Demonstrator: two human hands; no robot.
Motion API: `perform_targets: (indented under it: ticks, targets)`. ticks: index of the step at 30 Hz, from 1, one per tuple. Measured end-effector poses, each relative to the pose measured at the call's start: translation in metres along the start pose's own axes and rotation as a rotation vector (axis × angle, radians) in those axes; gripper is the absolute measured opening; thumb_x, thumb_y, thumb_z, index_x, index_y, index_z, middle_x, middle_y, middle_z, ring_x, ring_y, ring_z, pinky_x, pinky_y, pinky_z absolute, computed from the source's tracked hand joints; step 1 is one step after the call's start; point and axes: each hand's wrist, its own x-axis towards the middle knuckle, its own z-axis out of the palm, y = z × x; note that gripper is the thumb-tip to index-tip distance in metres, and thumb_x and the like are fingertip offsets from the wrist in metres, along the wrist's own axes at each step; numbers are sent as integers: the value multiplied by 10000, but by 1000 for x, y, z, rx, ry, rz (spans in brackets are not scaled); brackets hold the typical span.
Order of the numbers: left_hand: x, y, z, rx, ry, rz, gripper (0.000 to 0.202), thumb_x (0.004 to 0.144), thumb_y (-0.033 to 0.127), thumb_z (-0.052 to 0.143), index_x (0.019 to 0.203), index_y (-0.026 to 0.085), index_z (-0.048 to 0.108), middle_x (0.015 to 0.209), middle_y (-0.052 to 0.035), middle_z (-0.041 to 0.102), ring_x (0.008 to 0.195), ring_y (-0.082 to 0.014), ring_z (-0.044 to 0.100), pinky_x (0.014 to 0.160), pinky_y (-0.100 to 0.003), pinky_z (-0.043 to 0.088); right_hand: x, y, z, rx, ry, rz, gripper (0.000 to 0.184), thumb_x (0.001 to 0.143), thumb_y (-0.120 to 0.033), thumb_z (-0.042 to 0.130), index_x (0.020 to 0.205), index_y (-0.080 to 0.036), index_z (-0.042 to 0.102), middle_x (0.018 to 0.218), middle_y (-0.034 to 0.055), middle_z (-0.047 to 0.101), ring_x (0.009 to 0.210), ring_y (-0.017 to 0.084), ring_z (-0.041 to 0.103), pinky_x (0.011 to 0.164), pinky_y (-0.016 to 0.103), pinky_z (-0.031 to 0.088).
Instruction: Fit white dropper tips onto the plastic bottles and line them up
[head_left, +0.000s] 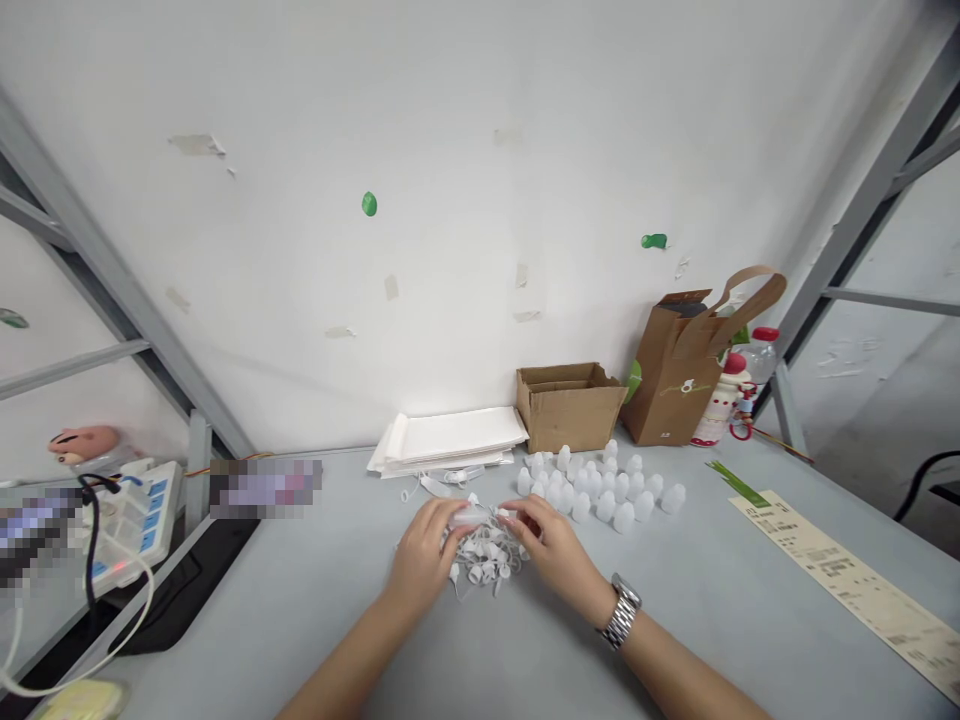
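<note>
My left hand (425, 552) and my right hand (551, 545) meet over a heap of small white caps (486, 560) on the grey table (337, 610). Between the fingertips of both hands lies a small clear plastic bottle (471, 516), held on its side. The left fingers curl round its body; the right fingers pinch at its end. A metal watch (622, 610) sits on my right wrist. Just behind the hands stands a cluster of several small white bottles (600, 485).
An open cardboard box (568, 404) and a stack of white sheets (450, 440) lie against the wall. A brown paper bag (679, 375) and a red-capped bottle (754, 365) stand at the right. A printed paper strip (847, 575) lies far right. A power strip (135, 525) sits at left.
</note>
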Motion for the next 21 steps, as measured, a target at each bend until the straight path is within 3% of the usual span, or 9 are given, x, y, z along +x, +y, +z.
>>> perform_targets:
  ticks: [3, 8, 11, 16, 21]
  targets:
    - [-3, 6, 3, -67, 27, 100, 166, 842, 272, 495, 975, 224, 580, 905, -54, 661, 865, -199, 598, 768, -347, 487, -1, -6, 3, 180, -57, 64, 288, 855, -409, 481, 1013, -195, 592, 729, 9, 591, 662, 153, 551, 631, 268, 451]
    - [-4, 13, 2, -80, 113, 177, 123, 816, 259, 547, 921, 211, 588, 839, -39, 686, 792, -182, 617, 735, -320, 492, -2, -14, 8, 432, -142, 168, 311, 799, -472, 532, 823, -170, 601, 617, -21, 585, 566, 134, 573, 591, 263, 462]
    - [-4, 13, 0, -49, 81, 209, 142, 824, 283, 536, 938, 212, 584, 836, -44, 685, 782, -183, 615, 720, -318, 492, 0, -13, 8, 510, -137, 213, 343, 739, -508, 583, 769, -167, 594, 596, -27, 576, 538, 133, 568, 559, 264, 467]
    - [3, 1, -6, 96, -61, 117, 283, 849, 364, 466, 1079, 230, 560, 1017, -84, 630, 948, -223, 571, 806, -377, 479, 8, -8, -11, 393, 25, 179, 375, 721, -536, 585, 765, -165, 614, 638, 5, 604, 573, 147, 558, 565, 280, 463]
    - [11, -32, -7, 336, -17, -109, 338, 854, 399, 418, 1065, 214, 607, 1024, -101, 571, 981, -256, 533, 824, -431, 456, 13, -6, -35, 60, 212, 80, 324, 777, -497, 542, 775, -182, 619, 702, 35, 613, 629, 167, 534, 598, 293, 444]
